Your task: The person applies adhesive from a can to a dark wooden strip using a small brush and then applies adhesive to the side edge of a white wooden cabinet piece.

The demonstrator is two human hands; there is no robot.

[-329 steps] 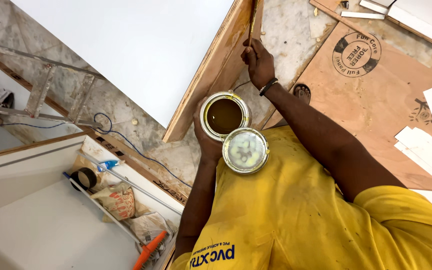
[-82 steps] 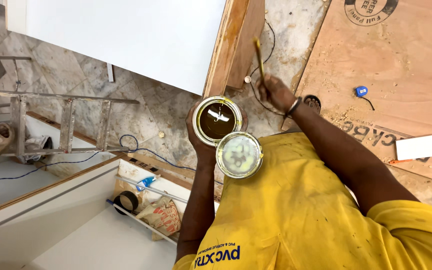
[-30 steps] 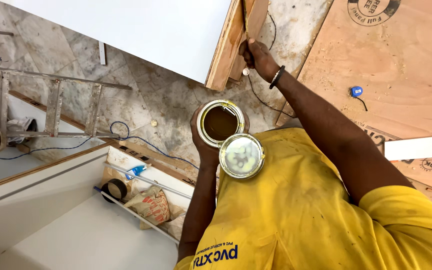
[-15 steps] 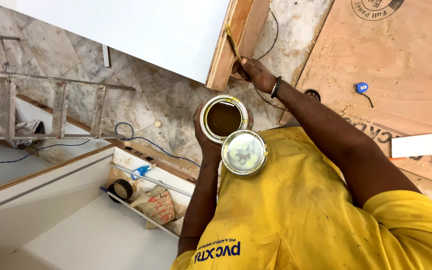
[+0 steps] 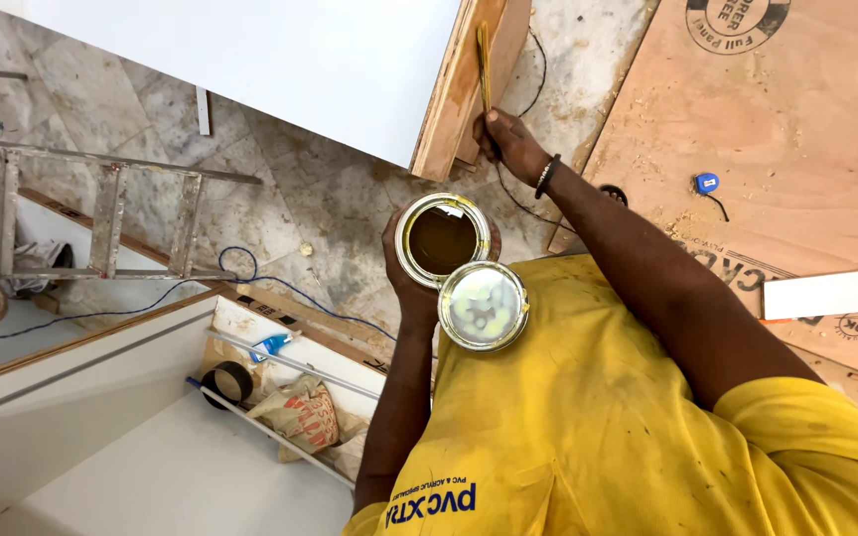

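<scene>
The left hand (image 5: 411,266) shows only its fingertips and thumb around the open can (image 5: 441,241) — the palm sits hidden behind it, and the can's base and side cannot be seen. The round lid (image 5: 483,306) covers part of the can's rim. The brush (image 5: 484,65) bristles are too thin to tell apart from the wooden edge (image 5: 459,89). The right hand (image 5: 510,144) hides the brush handle's lower end — the white panel (image 5: 250,60) is cut off at the top.

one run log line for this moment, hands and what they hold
left hand: holds open tin and lid | right hand: holds brush on wooden edge | tin: brown liquid
</scene>
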